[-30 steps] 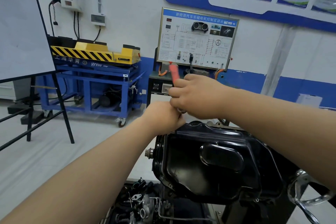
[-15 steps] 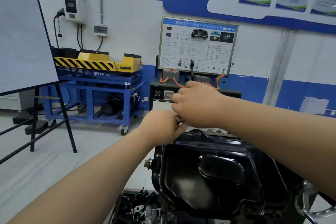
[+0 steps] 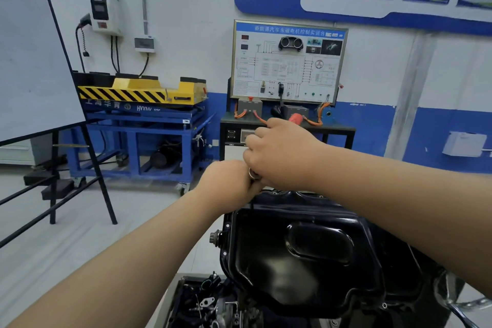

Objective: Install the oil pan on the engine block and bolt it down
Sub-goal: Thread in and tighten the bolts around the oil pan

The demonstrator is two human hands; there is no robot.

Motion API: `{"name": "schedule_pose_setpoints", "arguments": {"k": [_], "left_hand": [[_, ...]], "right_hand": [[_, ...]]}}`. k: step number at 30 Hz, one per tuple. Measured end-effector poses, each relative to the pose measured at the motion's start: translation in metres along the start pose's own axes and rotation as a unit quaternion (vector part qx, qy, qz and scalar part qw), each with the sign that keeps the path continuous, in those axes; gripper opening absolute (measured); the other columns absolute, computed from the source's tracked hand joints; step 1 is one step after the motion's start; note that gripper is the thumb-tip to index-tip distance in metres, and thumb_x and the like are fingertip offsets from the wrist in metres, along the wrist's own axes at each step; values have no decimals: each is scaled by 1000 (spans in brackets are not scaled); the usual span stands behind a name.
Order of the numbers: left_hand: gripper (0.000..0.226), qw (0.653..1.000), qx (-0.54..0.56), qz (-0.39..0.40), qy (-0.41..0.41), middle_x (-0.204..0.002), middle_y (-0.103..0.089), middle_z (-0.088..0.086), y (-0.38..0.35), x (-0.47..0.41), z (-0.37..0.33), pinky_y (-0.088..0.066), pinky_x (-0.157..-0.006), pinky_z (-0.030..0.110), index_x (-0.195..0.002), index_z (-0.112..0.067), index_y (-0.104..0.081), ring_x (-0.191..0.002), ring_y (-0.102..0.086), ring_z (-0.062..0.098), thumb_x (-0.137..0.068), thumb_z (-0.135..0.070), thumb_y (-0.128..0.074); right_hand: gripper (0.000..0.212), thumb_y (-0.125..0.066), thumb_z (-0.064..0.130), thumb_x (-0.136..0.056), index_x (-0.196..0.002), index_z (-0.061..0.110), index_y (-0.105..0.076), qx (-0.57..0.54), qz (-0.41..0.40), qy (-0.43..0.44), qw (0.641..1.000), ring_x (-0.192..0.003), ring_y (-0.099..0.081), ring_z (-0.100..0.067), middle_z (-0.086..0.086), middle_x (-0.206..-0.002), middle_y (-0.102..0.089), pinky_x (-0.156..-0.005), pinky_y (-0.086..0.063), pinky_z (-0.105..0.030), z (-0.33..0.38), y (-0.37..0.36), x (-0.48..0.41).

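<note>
The black oil pan [image 3: 306, 255] sits on the engine block, its hollow underside facing me. Both hands meet at its far left corner. My right hand [image 3: 279, 154] grips a ratchet wrench from above. The wrench's red handle end [image 3: 296, 118] pokes out beyond the knuckles, and its metal socket [image 3: 253, 174] shows just below the fist. My left hand [image 3: 226, 184] is curled round the lower end of the tool at the pan's flange. The bolt under it is hidden. A drain plug [image 3: 215, 236] sticks out of the pan's left wall.
A tray of loose engine parts [image 3: 205, 303] lies below the pan at the front. A whiteboard easel [image 3: 80, 173] stands on the left, a blue cart with a yellow lift [image 3: 138, 112] behind it, and a training panel bench [image 3: 287, 66] against the wall.
The red handle has swung from upright at the left of my right hand to the right, behind the knuckles. Both hands stay at the same corner of the pan.
</note>
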State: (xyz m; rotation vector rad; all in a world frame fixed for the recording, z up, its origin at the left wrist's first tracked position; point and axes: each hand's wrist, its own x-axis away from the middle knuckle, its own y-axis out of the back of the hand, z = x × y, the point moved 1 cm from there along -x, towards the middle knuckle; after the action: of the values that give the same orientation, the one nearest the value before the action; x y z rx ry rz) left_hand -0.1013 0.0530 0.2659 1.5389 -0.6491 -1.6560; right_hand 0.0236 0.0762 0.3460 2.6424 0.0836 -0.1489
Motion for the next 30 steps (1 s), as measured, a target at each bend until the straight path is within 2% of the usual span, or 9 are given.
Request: {"name": "schedule_pose_setpoints", "arguments": {"k": [4,7,9,11,15,18,22,26,30], "left_hand": [[42,1000,9,17,23,-53,-28,-7,0,1,1,-16,-43,27,-60,-21,-32,-50,-31,17,-95,-42,-40],[39,999,15,27,30,-55,-31,-6,-1,2,2,-22,-46,28,-64,-18,-38,-58,-41,20,-95,-42,-39],[44,999,15,29,37,-54,-32,-6,0,2,1,-20,-44,28,-59,-19,-32,-57,-41,21,-95,-43,-38],[44,998,13,37,44,-53,-33,-5,0,2,0,-19,-44,27,-56,-21,-28,-57,-41,21,-94,-40,-37],[37,997,11,54,55,-54,-35,-5,2,1,0,-19,-45,26,-55,-20,-30,-54,-38,19,-89,-31,-40],[34,994,23,68,78,-54,-36,-4,3,1,-1,-20,-45,26,-55,-19,-32,-49,-33,16,-86,-27,-43],[31,991,25,88,99,-53,-35,-3,4,2,-3,-21,-45,26,-54,-17,-32,-47,-29,13,-82,-20,-44],[30,990,23,96,105,-53,-36,-3,3,1,-1,-23,-46,26,-54,-17,-32,-47,-30,14,-81,-16,-44],[26,986,-7,133,102,-57,-38,-2,-3,3,-3,-27,-49,26,-57,-16,-33,-51,-34,15,-81,-10,-40]], "right_hand": [[11,-50,24,-90,-95,17,-56,-2,17,-11,1000,-84,-54,-22,-3,-95,-56,-71,-35,-33,2,2,-6],[12,-52,28,-89,-94,18,-55,-34,46,-32,998,-74,-55,-21,-2,-89,-53,-66,-45,-33,3,4,-8],[13,-54,31,-87,-86,19,-53,-45,56,-66,995,-57,-46,-18,1,-76,-46,-50,-35,-28,3,4,-8],[18,-54,34,-86,-77,20,-50,-53,58,-92,993,-49,-35,-15,3,-66,-38,-44,-21,-26,4,5,-6],[22,-55,35,-87,-73,20,-48,-71,49,-104,991,-48,-34,-15,3,-63,-35,-43,-20,-25,7,5,-4],[35,-53,39,-88,-63,19,-38,-86,46,-125,987,-48,-33,-15,3,-62,-34,-44,-20,-25,9,4,-2],[28,-52,40,-89,-72,18,-44,-119,34,-167,978,-53,-37,-18,3,-62,-32,-44,-21,-25,15,1,-1],[37,-54,35,-88,-61,18,-35,-128,25,-190,973,-52,-38,-18,3,-61,-34,-44,-22,-25,16,-2,-3],[38,-51,46,-88,-68,17,-40,-141,1,-198,970,-51,-34,-17,3,-62,-35,-46,-23,-28,18,-9,-2]]}}
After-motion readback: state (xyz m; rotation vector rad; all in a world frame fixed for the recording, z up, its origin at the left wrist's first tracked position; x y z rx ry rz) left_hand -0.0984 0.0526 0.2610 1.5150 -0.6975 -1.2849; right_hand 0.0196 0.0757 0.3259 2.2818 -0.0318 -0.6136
